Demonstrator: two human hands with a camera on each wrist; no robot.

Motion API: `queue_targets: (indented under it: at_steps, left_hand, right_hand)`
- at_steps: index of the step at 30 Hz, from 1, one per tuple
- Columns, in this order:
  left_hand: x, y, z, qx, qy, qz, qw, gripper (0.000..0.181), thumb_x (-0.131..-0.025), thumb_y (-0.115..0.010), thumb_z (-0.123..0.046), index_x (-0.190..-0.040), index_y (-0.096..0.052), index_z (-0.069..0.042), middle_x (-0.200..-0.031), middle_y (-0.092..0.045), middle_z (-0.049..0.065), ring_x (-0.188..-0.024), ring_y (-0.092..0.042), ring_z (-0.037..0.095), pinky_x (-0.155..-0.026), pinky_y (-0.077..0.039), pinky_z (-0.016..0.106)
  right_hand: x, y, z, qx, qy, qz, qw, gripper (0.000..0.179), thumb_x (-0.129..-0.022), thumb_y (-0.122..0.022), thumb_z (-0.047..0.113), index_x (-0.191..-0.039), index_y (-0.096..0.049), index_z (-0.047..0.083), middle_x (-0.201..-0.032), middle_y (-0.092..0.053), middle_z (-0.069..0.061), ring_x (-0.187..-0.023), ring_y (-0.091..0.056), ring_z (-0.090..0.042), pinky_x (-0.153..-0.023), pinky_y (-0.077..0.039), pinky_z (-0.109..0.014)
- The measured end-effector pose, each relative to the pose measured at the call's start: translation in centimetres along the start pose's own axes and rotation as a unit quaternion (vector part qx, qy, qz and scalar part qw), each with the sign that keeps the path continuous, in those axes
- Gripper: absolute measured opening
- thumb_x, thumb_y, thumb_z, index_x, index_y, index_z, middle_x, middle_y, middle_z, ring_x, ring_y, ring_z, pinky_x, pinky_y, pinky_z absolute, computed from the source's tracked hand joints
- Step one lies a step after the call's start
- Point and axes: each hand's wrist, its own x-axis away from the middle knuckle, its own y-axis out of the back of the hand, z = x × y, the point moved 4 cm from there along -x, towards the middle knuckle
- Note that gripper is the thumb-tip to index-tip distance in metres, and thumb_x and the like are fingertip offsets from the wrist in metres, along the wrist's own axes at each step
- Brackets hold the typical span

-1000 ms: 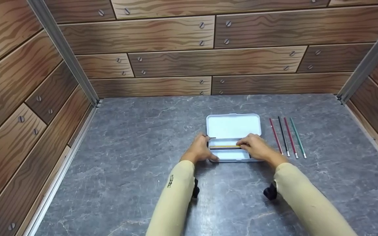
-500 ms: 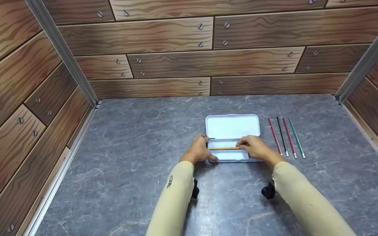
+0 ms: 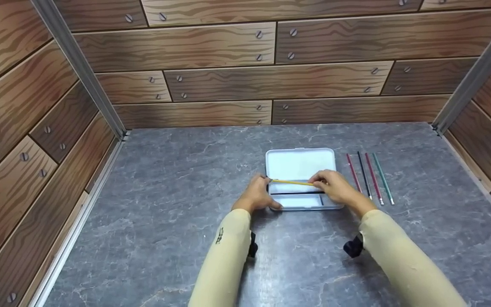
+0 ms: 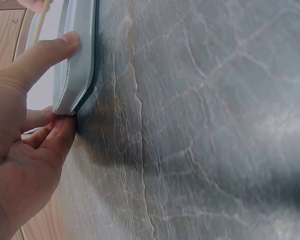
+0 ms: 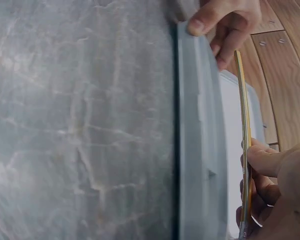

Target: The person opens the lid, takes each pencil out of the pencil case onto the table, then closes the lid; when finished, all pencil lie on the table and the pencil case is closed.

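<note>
A white pencil case (image 3: 301,163) lies with its lid swung back, showing a long tray with a divider. My left hand (image 3: 255,193) grips the case's left end, thumb on the front rim and fingers at the far corner, as the left wrist view shows. My right hand (image 3: 334,186) pinches a yellow pencil (image 5: 244,115) near its right end between thumb and fingers. The pencil is held over the back of the tray, roughly level with the hinge, its left tip close to my left fingers.
Right of the case several pencils lie side by side on the grey marbled table (image 3: 164,192): a red pencil (image 3: 353,172), a black pencil (image 3: 364,172), another red pencil (image 3: 374,177) and a green pencil (image 3: 383,177). Wood-patterned walls (image 3: 220,81) enclose the back and sides.
The yellow pencil has come up off the case's divider and moved back toward the hinge in my right hand. My left hand stays on the case's left end.
</note>
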Motion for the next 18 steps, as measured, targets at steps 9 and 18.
queue_targets:
  at_steps: [9,18]
  left_hand:
    - [0.1,0.1,0.0,-0.003,-0.017,-0.004,0.9998,0.089,-0.064,-0.097,-0.023,-0.139,-0.057,0.004,-0.136,-0.052,0.015,-0.127,-0.052,0.028,-0.112,-0.043,0.035]
    - [0.2,0.1,-0.1,0.002,-0.013,-0.001,0.9999,0.092,-0.065,-0.096,-0.023,-0.142,-0.053,0.004,-0.137,-0.051,0.015,-0.128,-0.051,0.028,-0.113,-0.043,0.035]
  right_hand:
    - [0.4,1.2,-0.1,-0.007,0.000,-0.015,0.9999,0.012,-0.097,-0.062,0.003,-0.101,-0.072,-0.003,-0.099,-0.069,-0.019,-0.086,-0.057,-0.019,-0.076,-0.045,-0.030]
    - [1.4,2.9,-1.9,-0.035,-0.034,-0.056,0.9973,0.015,-0.099,-0.059,0.001,-0.106,-0.070,-0.006,-0.103,-0.070,-0.023,-0.089,-0.059,-0.021,-0.075,-0.046,-0.027]
